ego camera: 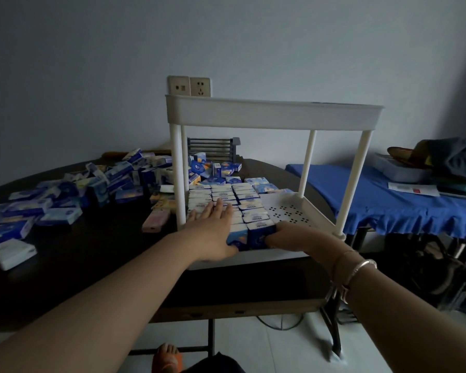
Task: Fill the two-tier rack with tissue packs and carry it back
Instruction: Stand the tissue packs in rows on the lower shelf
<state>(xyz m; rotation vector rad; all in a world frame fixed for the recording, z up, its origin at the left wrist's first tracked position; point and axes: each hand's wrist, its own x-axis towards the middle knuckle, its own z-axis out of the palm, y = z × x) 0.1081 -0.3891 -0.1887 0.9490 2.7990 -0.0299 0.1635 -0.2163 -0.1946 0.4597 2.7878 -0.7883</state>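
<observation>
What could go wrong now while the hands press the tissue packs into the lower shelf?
1. The right hand pushes the front packs sideways; the tight rows might buckle upward.
2. The left hand lies flat on top, so fingers could get pinched.
3. The rack stands near the table edge and could slide off.

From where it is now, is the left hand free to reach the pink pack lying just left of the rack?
Probably yes: the left hand lies flat on the packed rows, holding nothing, and the pink pack sits in the open outside the rack's post.
</observation>
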